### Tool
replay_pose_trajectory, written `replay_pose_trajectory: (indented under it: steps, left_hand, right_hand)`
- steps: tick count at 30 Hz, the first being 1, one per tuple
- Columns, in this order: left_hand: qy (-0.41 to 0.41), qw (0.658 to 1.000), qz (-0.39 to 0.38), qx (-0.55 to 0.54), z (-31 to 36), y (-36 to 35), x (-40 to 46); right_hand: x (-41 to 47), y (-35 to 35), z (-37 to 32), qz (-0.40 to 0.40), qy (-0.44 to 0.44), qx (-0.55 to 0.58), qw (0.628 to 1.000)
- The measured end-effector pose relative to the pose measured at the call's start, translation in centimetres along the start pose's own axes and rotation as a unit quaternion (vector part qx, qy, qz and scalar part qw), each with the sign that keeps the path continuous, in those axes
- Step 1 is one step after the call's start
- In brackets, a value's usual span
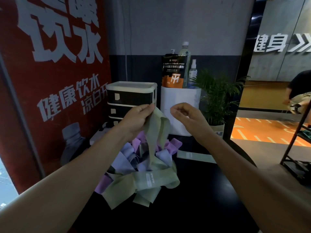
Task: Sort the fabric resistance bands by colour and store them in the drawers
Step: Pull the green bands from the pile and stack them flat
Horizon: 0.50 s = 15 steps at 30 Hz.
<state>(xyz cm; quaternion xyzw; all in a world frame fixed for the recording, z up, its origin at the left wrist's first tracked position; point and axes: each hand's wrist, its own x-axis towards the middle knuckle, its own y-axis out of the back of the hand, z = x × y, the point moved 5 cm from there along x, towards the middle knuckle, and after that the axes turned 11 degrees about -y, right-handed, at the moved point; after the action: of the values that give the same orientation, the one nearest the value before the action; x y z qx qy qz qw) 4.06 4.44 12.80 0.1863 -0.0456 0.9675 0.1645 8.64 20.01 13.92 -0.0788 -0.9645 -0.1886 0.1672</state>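
Note:
A heap of fabric resistance bands (134,167) in green, purple and pale blue lies on the black table (202,190). My left hand (136,118) pinches the top of a green band (157,130) and holds it above the heap; its lower end trails into the pile. My right hand (185,115) hovers just right of it, fingers curled, holding nothing. Behind the hands stands a small drawer unit (131,98) with dark drawers in a white frame, all closed. One green band (193,157) lies flat on the table to the right.
A white box (180,105) beside the drawers carries a powder pouch (173,71), bottles and a spray bottle. A potted plant (217,98) stands right of it. A red poster wall (55,81) closes the left. A dark shelf rack (297,148) and a person (297,91) are far right.

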Motion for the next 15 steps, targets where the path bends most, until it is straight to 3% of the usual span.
replay_pose_trajectory:
  steps: [5,9,11,15]
  left_hand:
    - [-0.031,0.999,0.006,-0.016,0.3,-2.1,0.4]
    - [-0.096,0.985,0.066,0.124,0.6,-1.4,0.4]
    - [-0.092,0.986,0.059,0.124,0.5,-1.4,0.1]
    - [-0.005,1.000,-0.015,0.015,-0.2,-3.4,-0.6]
  right_hand:
    - [-0.1,-0.8,-0.9,0.028,0.042,-0.110,0.993]
    - [0.5,1.2,-0.2,0.120,0.040,-0.107,0.986]
    - [0.7,1.9,0.3,0.136,0.024,-0.090,0.986]
    - [0.4,0.3,-0.1,0.015,0.029,-0.063,0.997]
